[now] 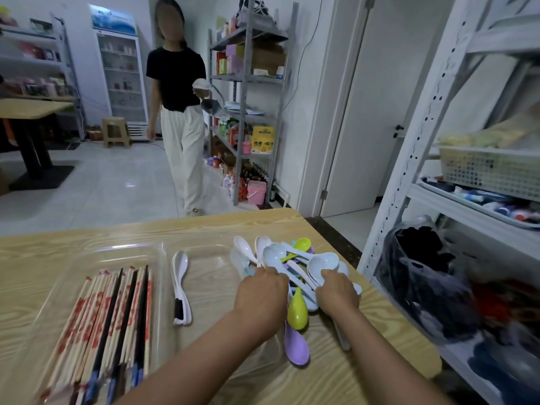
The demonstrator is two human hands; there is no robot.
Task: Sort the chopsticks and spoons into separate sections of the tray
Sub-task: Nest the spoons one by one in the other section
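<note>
Head view: clear tray (96,254) on wooden table (336,372). Chopsticks (114,323) bundled in left section. In the middle section, white spoons (179,285), lying lengthwise. Spoon pile (295,258) heaped at the tray's right edge, white, pale blue, green and purple. Left hand (261,290) curled round white spoon handles in the pile. Right hand (337,290) gripping pale blue spoons beside it. Behind the table, a person (178,112) standing near shelves (248,83).

Person (178,112) by shelf (248,83), fridge (121,80) behind.
</note>
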